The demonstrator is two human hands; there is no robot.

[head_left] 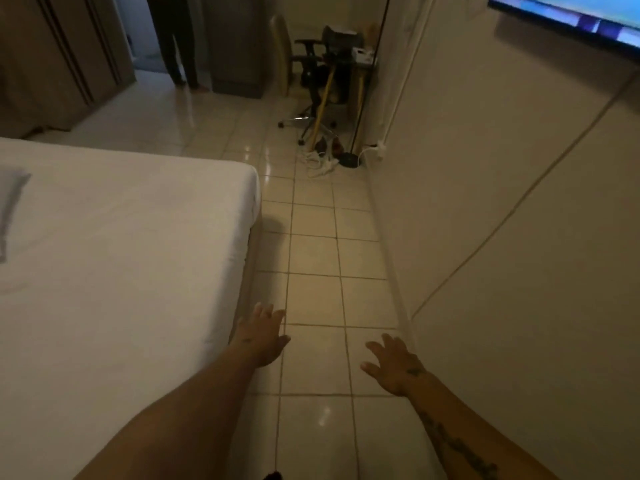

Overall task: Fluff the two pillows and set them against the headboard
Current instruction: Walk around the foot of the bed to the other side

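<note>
Writing: none can be read; the marks on the right forearm and on the backs of both hands are too blurred to make out
Left hand [263,336]: stretched forward, palm down, fingers spread and loose, grasping nothing; it hangs over the tiled floor [318,258] just beside the bed's near edge
Right hand [393,367]: also stretched forward, palm down, fingers splayed, empty; over the floor near the foot of the wall [502,209]
Pillows: the only candidate is a pale grey cloth shape [12,209] at the left edge of the view, lying flat on the mattress; cut off by the frame and blurred, so whether it is a pillow cannot be told; the visible strip runs lengthwise from near to far along the bed
Bed [121,271]: white sheet, smooth with faint creases, its far corner rounded
Screen [568,19]: lit blue, mounted high on the wall at the top right; nothing legible on it
Far end: an office chair [311,81] on castors, a yellow-handled stick leaning against it, white cables on the floor
Doorway: another person's legs [180,46] in dark trousers, standing
</note>
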